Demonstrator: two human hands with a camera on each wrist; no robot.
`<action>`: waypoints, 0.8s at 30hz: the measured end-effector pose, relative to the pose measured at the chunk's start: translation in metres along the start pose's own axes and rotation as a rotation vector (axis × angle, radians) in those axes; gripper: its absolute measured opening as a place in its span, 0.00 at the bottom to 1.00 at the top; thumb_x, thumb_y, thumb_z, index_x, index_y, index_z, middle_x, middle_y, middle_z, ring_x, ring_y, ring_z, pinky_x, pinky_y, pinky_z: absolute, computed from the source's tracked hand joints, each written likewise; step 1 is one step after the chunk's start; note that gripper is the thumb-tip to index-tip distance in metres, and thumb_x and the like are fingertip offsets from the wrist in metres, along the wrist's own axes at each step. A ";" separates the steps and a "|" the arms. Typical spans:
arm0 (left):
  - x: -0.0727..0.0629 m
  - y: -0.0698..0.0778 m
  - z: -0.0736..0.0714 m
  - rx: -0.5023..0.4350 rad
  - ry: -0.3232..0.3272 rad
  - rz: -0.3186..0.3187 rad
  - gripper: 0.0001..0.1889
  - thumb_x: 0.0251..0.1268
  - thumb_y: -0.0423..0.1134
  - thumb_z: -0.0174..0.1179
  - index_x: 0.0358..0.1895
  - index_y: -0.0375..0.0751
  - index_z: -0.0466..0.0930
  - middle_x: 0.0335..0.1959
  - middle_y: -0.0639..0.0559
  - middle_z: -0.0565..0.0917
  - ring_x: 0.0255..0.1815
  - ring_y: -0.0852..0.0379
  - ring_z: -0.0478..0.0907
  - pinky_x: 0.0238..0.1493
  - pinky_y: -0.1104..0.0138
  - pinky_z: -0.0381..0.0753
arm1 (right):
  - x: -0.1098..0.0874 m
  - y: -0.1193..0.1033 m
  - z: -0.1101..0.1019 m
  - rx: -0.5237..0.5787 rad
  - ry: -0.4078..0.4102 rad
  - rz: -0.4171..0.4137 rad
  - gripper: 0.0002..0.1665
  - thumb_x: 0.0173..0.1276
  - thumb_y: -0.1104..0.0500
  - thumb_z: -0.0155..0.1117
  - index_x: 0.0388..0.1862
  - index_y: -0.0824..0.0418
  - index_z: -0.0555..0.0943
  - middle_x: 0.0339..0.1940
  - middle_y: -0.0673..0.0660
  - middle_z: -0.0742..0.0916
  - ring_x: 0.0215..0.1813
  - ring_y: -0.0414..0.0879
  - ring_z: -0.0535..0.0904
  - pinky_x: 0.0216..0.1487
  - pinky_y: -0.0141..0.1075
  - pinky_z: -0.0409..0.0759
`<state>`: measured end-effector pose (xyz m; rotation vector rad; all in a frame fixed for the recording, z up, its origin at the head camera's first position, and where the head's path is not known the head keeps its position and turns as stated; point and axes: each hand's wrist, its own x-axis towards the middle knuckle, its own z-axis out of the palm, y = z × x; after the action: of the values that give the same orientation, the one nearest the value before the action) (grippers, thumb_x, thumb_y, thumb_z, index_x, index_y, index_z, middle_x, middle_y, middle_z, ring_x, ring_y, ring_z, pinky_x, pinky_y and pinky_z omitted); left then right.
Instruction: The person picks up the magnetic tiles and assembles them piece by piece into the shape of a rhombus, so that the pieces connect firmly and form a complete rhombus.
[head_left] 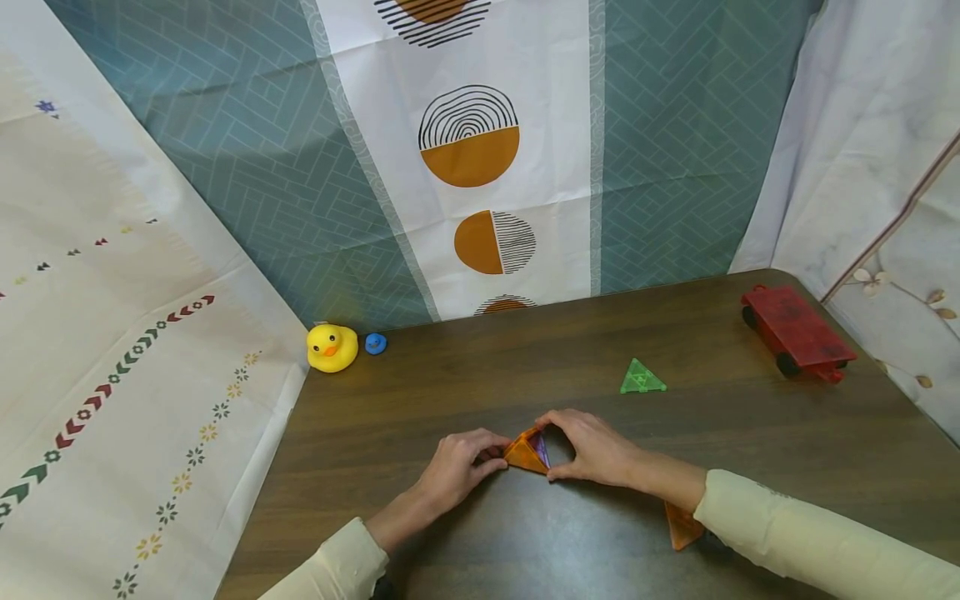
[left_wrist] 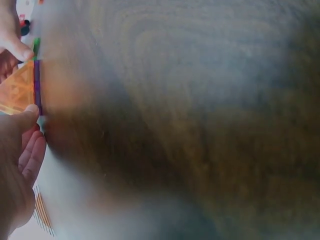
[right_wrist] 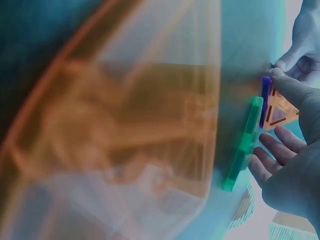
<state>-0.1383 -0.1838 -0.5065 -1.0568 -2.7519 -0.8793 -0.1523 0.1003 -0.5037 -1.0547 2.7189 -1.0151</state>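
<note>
In the head view, orange triangular magnetic tiles [head_left: 525,455] stand leaned together over a purple tile [head_left: 541,447] on the table. My left hand [head_left: 459,468] pinches their left corner between thumb and fingers. At the right side, my right hand [head_left: 600,450] spans the piece, with thumb at the near corner and fingertips at the top. The left wrist view shows the purple tile [left_wrist: 37,87] flat along the base of an orange one [left_wrist: 19,90]. Another orange triangular tile [head_left: 681,528] lies partly hidden beneath the right forearm, looming large and blurred in the right wrist view.
A green triangular tile [head_left: 642,377] lies beyond the right hand. Toward the back right is a red toy wagon base [head_left: 799,328] with black wheels. A yellow rubber duck [head_left: 332,348] and a small blue duck [head_left: 375,343] sit at the back left. Patterned cloths [head_left: 667,167] hang around the table.
</note>
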 end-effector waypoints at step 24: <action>0.035 0.051 -0.026 -0.019 0.005 0.026 0.52 0.62 0.47 0.79 0.85 0.42 0.59 0.84 0.48 0.64 0.82 0.50 0.63 0.76 0.51 0.69 | -0.002 0.030 -0.063 0.046 0.050 0.087 0.60 0.60 0.53 0.86 0.84 0.68 0.62 0.83 0.71 0.66 0.80 0.72 0.64 0.72 0.69 0.67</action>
<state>-0.1361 -0.1462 -0.4516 -1.0888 -2.7249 -0.9046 -0.1857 0.1535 -0.4727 -0.9077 2.7388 -1.0989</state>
